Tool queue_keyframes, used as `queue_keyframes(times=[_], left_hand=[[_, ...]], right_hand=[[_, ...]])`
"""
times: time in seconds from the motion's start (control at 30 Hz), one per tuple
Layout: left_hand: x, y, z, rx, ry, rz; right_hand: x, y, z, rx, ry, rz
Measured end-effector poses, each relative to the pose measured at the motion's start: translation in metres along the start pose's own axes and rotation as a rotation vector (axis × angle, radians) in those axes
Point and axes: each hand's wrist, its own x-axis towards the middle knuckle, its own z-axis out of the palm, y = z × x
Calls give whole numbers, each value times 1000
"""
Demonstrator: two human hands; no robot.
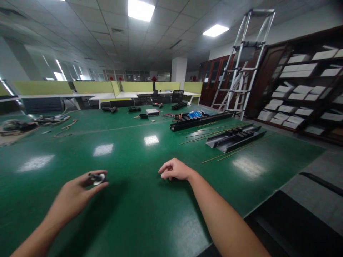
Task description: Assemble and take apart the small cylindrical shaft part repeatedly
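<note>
My left hand (72,196) is raised over the green tabletop at the left, thumb and fingers closed around a small round part (98,178), dark on one side and shiny silver on the other. Its exact kind is too blurred to make out. Farther right, my right hand (175,169) hovers low over the table or rests on it; which of the two I cannot tell. Its fingers are loosely bent, with a small gap between thumb and forefinger and nothing visible in them.
On the green table (128,217) lie black metal channels (235,139) and thin rods (193,140) at the right. Blue packets (194,114), a white box (152,111) and tools sit farther back. Cables (65,126) lie left. A ladder (241,67) stands beyond.
</note>
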Motion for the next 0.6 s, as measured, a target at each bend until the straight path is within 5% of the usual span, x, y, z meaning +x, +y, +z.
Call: queue_keyframes(times=[0.13, 0.23, 0.6], left_hand=[[44, 32, 100, -283, -149, 104], [54, 43, 149, -218, -167, 227], [53, 36, 150, -259, -180, 333]], right_hand=[[1, 3, -5, 57, 35, -21], [5, 7, -8, 60, 97, -39], [14, 7, -5, -83, 67, 0]])
